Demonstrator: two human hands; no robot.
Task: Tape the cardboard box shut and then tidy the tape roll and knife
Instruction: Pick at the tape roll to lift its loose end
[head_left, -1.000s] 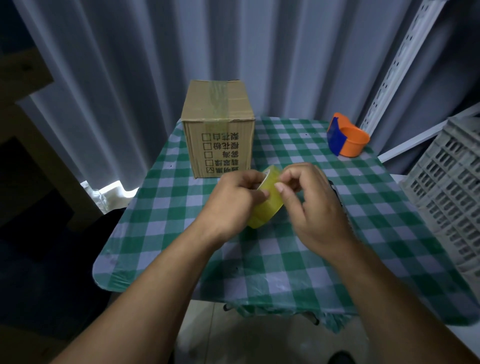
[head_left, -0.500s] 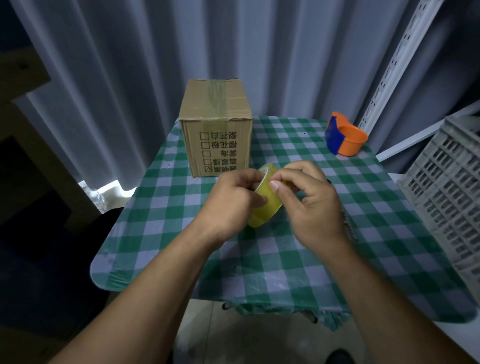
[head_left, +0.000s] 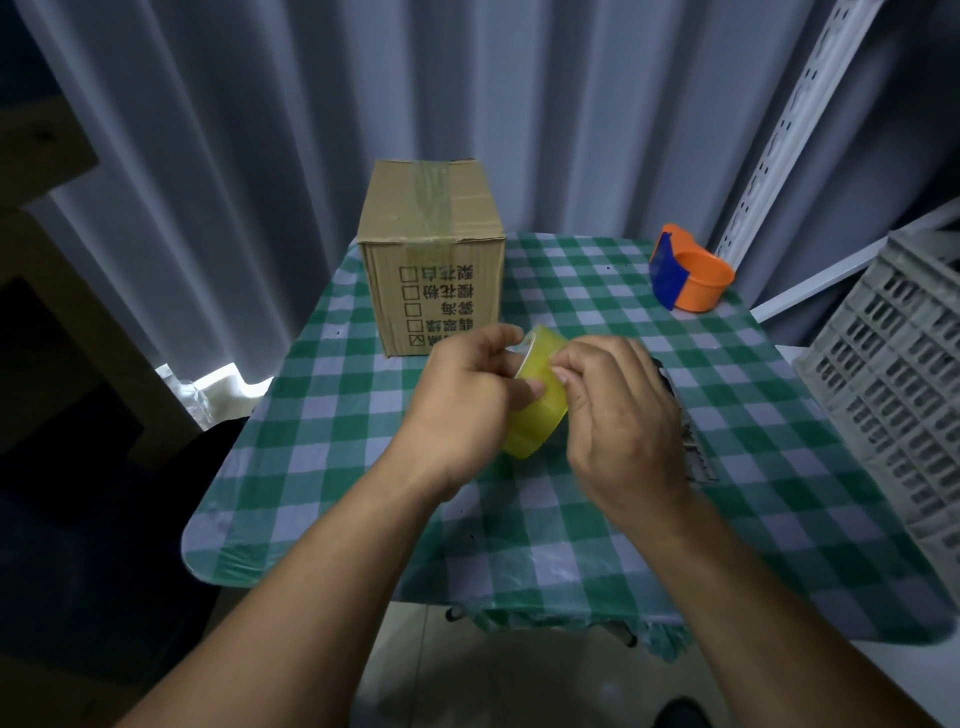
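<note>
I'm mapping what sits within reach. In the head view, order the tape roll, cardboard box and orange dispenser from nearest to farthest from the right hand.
From the right hand:
1. Tape roll: touching it, held between both hands.
2. Cardboard box: behind, on the left side of the table.
3. Orange dispenser: at the far right corner.

Taped cardboard box (head_left: 434, 254) upright, yellow tape roll (head_left: 537, 397) held

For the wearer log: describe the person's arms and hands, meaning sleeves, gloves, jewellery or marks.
Both forearms are bare from the bottom edge of the picture to the wrists, with no sleeve in view. The left hand and right hand wear no gloves. No watch, ring, bracelet or marking shows on either. Fingernails look short and plain. The light is dim, so fine detail cannot be made out.
</note>
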